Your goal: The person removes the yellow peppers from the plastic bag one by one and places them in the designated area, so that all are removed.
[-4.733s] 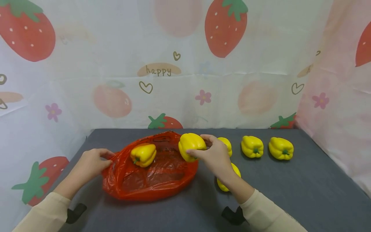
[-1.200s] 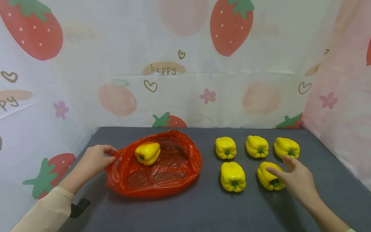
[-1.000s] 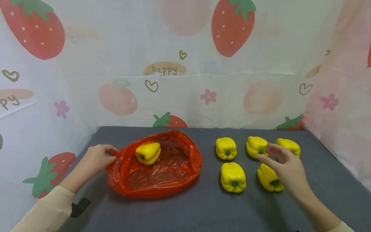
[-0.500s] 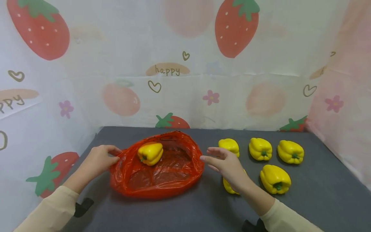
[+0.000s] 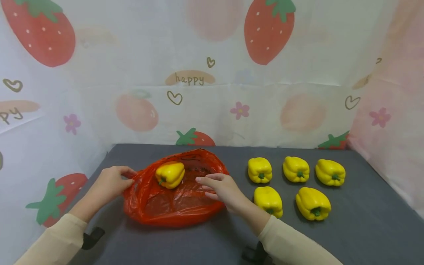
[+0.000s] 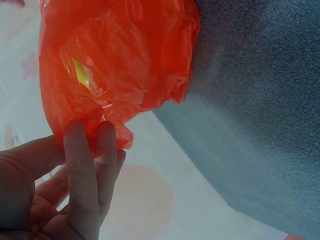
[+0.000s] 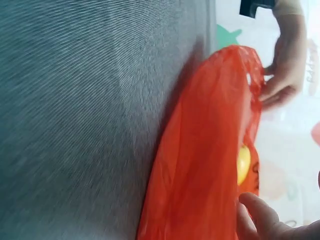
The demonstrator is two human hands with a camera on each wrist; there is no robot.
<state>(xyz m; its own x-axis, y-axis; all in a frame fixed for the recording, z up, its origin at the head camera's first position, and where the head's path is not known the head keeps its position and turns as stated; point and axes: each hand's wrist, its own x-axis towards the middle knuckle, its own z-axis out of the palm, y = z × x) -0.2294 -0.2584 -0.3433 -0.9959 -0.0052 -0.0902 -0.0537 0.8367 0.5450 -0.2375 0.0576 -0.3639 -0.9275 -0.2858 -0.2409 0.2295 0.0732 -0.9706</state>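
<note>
My left hand [image 5: 110, 186] pinches the left rim of a red plastic bag [image 5: 179, 220] between thumb and fingers; in the left wrist view the fingers [image 6: 82, 175] are on the gathered plastic. The bag lies with its mouth wide. Inside it, at the back left, is a yellow bell pepper [image 5: 170, 175] with a green stem. My right hand [image 5: 225, 191] hovers over the bag's right side, holding nothing, its fingers loosely extended to the left. In the right wrist view its fingertips [image 7: 252, 205] are beside the bag's rim; whether they touch it I cannot tell.
Several yellow bell peppers stand right of the bag: a back row with a left [image 5: 260, 170], a middle [image 5: 296, 169] and a right one [image 5: 330, 172], and a front row with two [image 5: 267, 200] [image 5: 313, 203]. They share a dark grey table [image 5: 361, 221]. A strawberry-print cloth [image 5: 212, 117] hangs behind.
My right hand, which held a bell pepper 4.7 s ago, is empty; that pepper now stands front right. The hand has swung left from there to the bag. My left hand has stayed.
</note>
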